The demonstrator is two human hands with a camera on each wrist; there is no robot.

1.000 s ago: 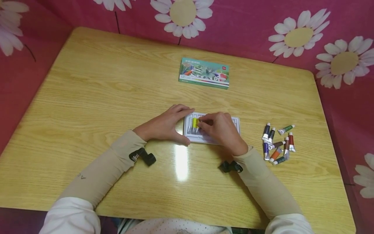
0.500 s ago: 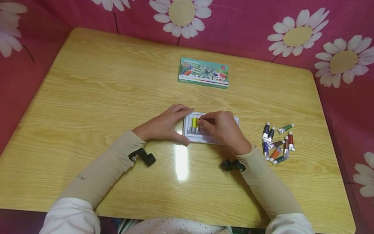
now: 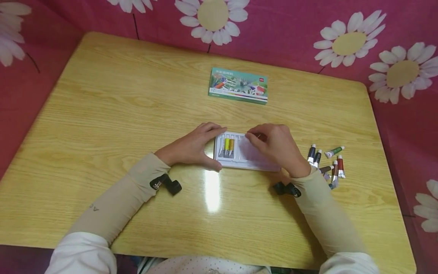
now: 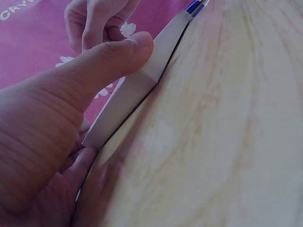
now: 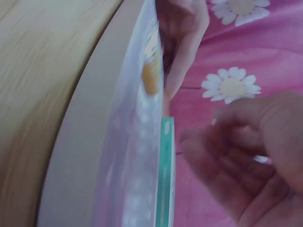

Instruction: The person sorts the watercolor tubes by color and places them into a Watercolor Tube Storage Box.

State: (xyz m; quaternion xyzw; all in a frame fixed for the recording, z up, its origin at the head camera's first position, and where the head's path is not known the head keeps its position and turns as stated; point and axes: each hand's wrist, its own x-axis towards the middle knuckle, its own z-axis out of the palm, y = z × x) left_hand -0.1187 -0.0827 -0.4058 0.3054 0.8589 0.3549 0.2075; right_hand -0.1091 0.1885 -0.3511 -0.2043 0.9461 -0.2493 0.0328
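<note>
A white plastic tray (image 3: pixel 242 163) lies on the table. In its left slots sit a pale silver tube (image 3: pixel 221 148), a yellow paint tube (image 3: pixel 227 143) and an ochre paint tube (image 3: pixel 232 144) side by side. My left hand (image 3: pixel 193 149) grips the tray's left end, thumb at the near side and fingers at the far corner. Over the tray's right part hovers my right hand (image 3: pixel 278 146), its fingers loosely bent. The right wrist view shows nothing between the fingers of that right hand (image 5: pixel 246 156). The hand covers the tray's far right corner in the head view.
Several loose paint tubes (image 3: pixel 340 167) lie right of the tray, some hidden behind the right wrist. A green tube (image 3: pixel 334 152) lies at the top of this pile. A flat turquoise paint box (image 3: pixel 238 85) lies farther back. Daisy-patterned pink cloth (image 3: pixel 273 26) borders the table.
My right hand has let go of the ochre paint tube, left in its slot, and moved right across the tray. The left hand has stayed in place.
</note>
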